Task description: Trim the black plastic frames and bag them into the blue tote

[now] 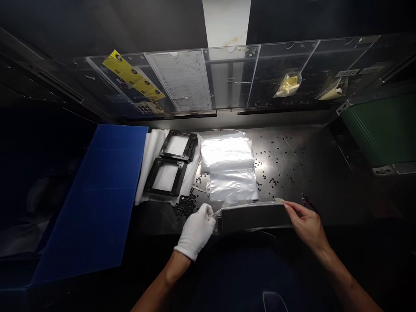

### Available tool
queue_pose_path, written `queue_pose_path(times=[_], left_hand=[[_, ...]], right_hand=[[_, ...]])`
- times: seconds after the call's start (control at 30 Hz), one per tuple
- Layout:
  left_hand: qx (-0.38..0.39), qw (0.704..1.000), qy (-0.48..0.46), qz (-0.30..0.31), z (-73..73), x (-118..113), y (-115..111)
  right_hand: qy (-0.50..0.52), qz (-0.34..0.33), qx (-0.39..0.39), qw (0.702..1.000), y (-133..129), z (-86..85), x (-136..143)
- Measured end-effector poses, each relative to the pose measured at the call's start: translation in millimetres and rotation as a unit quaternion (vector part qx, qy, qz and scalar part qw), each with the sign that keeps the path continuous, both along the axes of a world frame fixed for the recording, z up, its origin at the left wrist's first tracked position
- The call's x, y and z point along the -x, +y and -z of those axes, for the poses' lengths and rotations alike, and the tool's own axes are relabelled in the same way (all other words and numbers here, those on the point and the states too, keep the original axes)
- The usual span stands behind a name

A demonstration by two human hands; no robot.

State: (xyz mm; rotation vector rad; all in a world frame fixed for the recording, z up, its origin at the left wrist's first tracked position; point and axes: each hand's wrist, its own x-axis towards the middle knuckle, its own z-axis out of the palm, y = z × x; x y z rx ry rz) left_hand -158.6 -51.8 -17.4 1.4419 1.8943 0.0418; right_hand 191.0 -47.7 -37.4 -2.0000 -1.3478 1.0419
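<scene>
My left hand (199, 227), in a white glove, is closed at the left end of a clear plastic bag (250, 205). Inside or behind the film is a dark flat part (255, 218), tilted near the bench's front edge; its exact kind is unclear. Bare and pinching, my right hand (305, 221) grips the bag's upper right corner between thumb and fingers. Just beyond the bag lies a stack of shiny plastic bags (232, 173). To the left, two black rectangular frames (165, 175) rest on white foam sheets (151, 160).
Small black chips (185, 206) are heaped left of the bags, with more scattered rightward over the metal bench (305, 173). A blue box flap (104, 186) stands at left. Clear document pockets (234, 78) line the back; a green ribbed belt (383, 130) is at right.
</scene>
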Motion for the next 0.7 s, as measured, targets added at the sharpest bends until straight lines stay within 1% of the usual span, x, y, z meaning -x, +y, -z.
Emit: queue_pose_path(times=[0.1, 0.2, 0.3, 0.4, 0.5, 0.6, 0.63, 0.7], left_hand=[[-0.019, 1.0, -0.013, 0.0, -2.5, -4, 5], [-0.063, 0.998, -0.028, 0.003, -6.8, -10, 6], [-0.125, 0.991, -0.05, -0.013, -10.6, -15, 6], [-0.174, 0.982, -0.073, -0.032, -14.0, -18, 8], [-0.212, 0.972, -0.095, -0.033, -22.2, -14, 12], [-0.261, 0.96, -0.085, -0.046, -35.9, -3, 17], [-0.28, 0.956, -0.076, -0.05, -40.3, 0, 18], [-0.301, 0.95, -0.067, -0.049, -46.9, 4, 18]], right_hand=[[-0.013, -0.009, -0.019, 1.0, 6, -2.8, -2], [-0.032, -0.012, -0.052, 0.998, 7, -5.0, 0], [-0.059, -0.001, -0.122, 0.991, 6, -8.2, 7], [-0.083, -0.01, -0.184, 0.979, 7, -12.6, 12], [-0.091, -0.04, -0.201, 0.975, 10, -18.3, 12], [-0.079, -0.069, -0.204, 0.973, 11, -23.4, 9], [-0.074, -0.065, -0.203, 0.974, 12, -24.7, 9], [-0.064, -0.038, -0.191, 0.979, 13, -27.2, 9]])
